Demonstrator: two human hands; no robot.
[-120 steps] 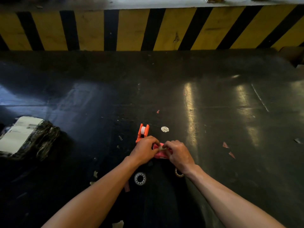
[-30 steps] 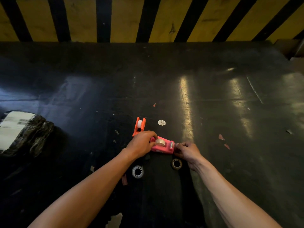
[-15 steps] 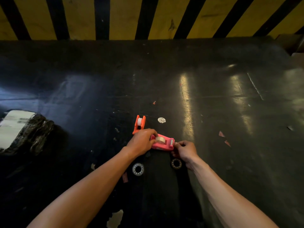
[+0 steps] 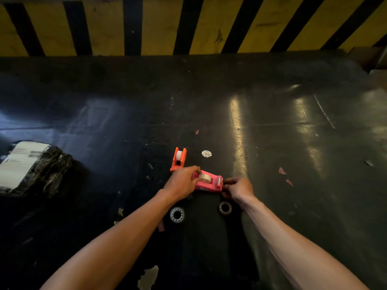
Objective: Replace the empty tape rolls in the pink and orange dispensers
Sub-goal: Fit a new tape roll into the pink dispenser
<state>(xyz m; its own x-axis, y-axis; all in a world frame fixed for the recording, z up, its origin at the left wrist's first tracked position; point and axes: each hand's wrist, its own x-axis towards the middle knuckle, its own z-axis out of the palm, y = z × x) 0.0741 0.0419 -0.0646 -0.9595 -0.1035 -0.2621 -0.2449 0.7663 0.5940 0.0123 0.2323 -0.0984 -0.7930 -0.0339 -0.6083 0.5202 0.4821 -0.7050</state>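
Note:
A pink tape dispenser (image 4: 210, 184) lies on the dark floor with a tape roll (image 4: 205, 177) seated in it. My left hand (image 4: 181, 182) grips its left end. My right hand (image 4: 238, 187) has its fingers pinched together at the cutter end on the right; what they pinch is too small to see. An orange dispenser (image 4: 178, 159) holding a white roll stands just behind my left hand. Two bare roll cores lie nearer me: a whitish core (image 4: 177, 214) and a brownish core (image 4: 225, 208).
A black-wrapped parcel with a white label (image 4: 29, 166) lies at the left. A round white sticker (image 4: 206, 153) and scraps of tape (image 4: 284, 176) dot the floor. A yellow-and-black striped wall (image 4: 159, 28) bounds the far side.
Four seconds ago both hands were bunched over the pink dispenser. My right hand has since moved right to the cutter end, uncovering the seated roll. In the last second the hands barely moved.

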